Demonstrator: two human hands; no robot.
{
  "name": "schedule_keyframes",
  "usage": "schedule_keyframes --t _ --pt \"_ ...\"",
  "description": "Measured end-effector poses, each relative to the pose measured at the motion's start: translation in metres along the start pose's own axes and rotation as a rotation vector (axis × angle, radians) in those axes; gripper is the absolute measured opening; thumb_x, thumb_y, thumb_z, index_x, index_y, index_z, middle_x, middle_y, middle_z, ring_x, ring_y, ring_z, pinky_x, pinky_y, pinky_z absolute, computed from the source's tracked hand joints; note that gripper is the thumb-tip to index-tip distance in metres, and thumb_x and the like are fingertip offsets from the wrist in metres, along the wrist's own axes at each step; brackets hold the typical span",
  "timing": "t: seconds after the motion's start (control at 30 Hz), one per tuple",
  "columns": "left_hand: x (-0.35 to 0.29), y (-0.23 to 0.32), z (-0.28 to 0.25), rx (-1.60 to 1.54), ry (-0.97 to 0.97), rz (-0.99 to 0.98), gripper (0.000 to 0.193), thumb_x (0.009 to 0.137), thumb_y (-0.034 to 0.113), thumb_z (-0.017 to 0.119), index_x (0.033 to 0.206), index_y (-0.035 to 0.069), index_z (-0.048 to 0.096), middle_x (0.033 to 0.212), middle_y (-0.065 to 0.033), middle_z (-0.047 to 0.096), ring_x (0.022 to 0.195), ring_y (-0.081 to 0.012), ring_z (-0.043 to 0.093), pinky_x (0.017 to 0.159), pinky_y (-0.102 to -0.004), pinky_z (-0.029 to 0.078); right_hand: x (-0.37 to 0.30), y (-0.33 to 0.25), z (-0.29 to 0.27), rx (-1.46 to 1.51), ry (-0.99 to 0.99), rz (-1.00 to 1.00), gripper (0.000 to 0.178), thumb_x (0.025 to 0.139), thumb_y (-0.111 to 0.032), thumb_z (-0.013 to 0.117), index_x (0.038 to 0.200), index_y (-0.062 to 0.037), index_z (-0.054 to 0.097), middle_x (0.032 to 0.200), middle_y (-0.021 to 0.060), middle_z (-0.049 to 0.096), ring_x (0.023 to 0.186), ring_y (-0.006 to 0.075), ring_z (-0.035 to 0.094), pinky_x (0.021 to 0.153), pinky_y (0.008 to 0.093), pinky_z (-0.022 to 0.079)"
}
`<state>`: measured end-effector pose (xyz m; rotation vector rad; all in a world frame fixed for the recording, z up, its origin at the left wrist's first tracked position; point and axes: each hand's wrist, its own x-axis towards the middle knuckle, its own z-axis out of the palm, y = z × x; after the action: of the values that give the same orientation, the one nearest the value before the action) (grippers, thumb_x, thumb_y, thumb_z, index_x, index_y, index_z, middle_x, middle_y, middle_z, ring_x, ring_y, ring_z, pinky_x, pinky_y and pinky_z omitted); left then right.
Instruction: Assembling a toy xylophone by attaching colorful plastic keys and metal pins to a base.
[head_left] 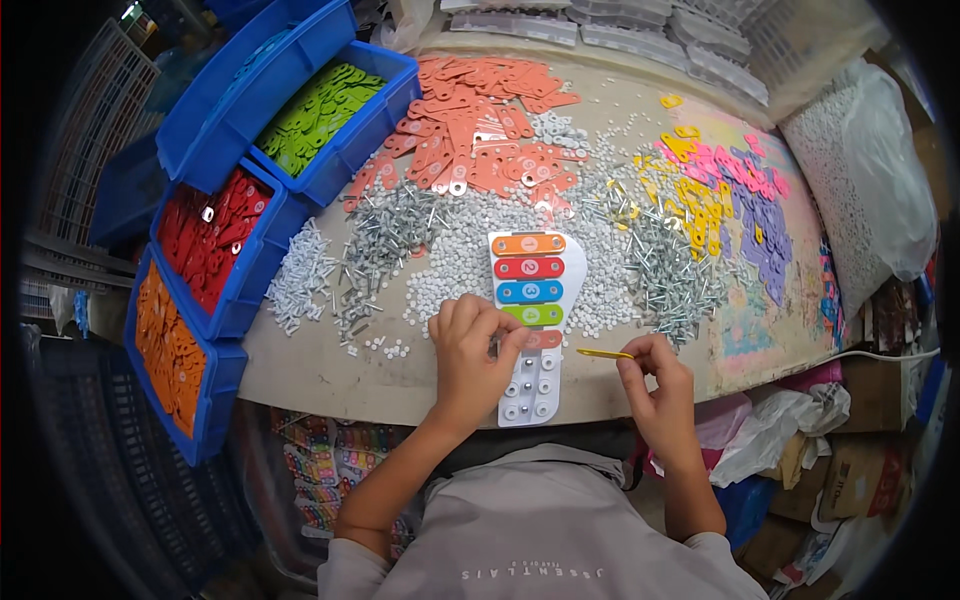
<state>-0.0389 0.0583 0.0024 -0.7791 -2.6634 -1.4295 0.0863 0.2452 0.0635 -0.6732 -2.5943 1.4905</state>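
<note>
In front of me on the table lies a white plastic board (573, 285) with a rounded far right edge. Orange (510, 244), red (512, 267), blue (511, 291) and green (549, 315) bars sit across it, with a salmon bar (545, 340) below them. My left hand (468, 350) is closed, its thumb and fingertips at the left end of the salmon bar. Bare pegs and white rings show on the board's near part. To the right, my right hand (655, 380) pinches a thin yellow bar (603, 353), seen nearly edge-on, apart from the board.
Blue bins at the left hold green (320, 115), red (210, 235) and orange (168, 345) bars. Salmon bars (470, 110), metal pins (675, 265) and small white rings (460, 240) heap behind the board. Yellow (705, 210) and purple (765, 245) bars lie right, beside a bag (850, 170).
</note>
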Motion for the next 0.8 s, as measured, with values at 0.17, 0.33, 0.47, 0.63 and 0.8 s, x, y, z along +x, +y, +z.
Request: schedule_keyframes --t 0.17,0.33,0.47,0.63,0.8 --pt "-0.004 -0.002 0.005 0.112 0.025 0.06 0.013 0.077 0.013 0.078 0.082 0.01 0.066 0.088 -0.003 0.054 0.091 -0.0216 0.051 0.087 -0.0361 0.034 0.008 0.019 0.007 -0.04 0.114 -0.264 0.005 0.098 -0.005 0.056 0.097 -0.0007 0.053 0.092 0.0066 0.061 0.074 0.0107 0.058 0.066 0.0244 0.045" --pt "-0.007 -0.006 0.001 -0.038 0.073 0.002 0.024 0.079 0.01 0.077 0.097 0.006 0.062 0.089 -0.0045 0.054 0.087 -0.0216 0.051 0.086 -0.0359 0.036 0.01 -0.005 0.014 0.776 0.002 0.115 0.008 0.102 -0.007 0.05 0.102 -0.0023 0.057 0.097 0.006 0.061 0.087 0.0142 0.058 0.076 0.0284 0.046" --pt "-0.018 -0.021 -0.007 -0.065 0.141 -0.051 0.024 0.084 0.013 0.073 0.105 0.007 0.062 0.089 -0.0053 0.054 0.087 -0.0226 0.05 0.086 -0.0371 0.035 0.024 -0.008 0.029 0.034 -0.087 -0.359 0.026 0.095 0.004 0.053 0.118 -0.0015 0.064 0.094 0.0095 0.061 0.082 0.0198 0.059 0.073 0.0293 0.047" --pt "-0.032 -0.02 -0.01 -0.098 0.09 -0.109 0.036 0.084 0.018 0.075 0.114 0.006 0.059 0.091 -0.0057 0.053 0.09 -0.0229 0.05 0.087 -0.0384 0.035 0.018 -0.024 0.049 0.033 -0.201 -0.28 0.03 0.09 0.008 0.059 0.118 0.0 0.063 0.098 0.0124 0.063 0.082 0.0218 0.062 0.071 0.0305 0.049" --pt "-0.039 -0.014 -0.009 -0.029 -0.012 -0.079 0.047 0.082 0.022 0.077 0.12 0.006 0.055 0.093 -0.0056 0.052 0.091 -0.0232 0.049 0.087 -0.0389 0.034 0.021 -0.017 0.069 0.1 -0.161 -0.172 0.02 0.089 -0.002 0.07 0.106 0.001 0.059 0.097 0.0135 0.065 0.081 0.0203 0.067 0.061 0.0302 0.051"
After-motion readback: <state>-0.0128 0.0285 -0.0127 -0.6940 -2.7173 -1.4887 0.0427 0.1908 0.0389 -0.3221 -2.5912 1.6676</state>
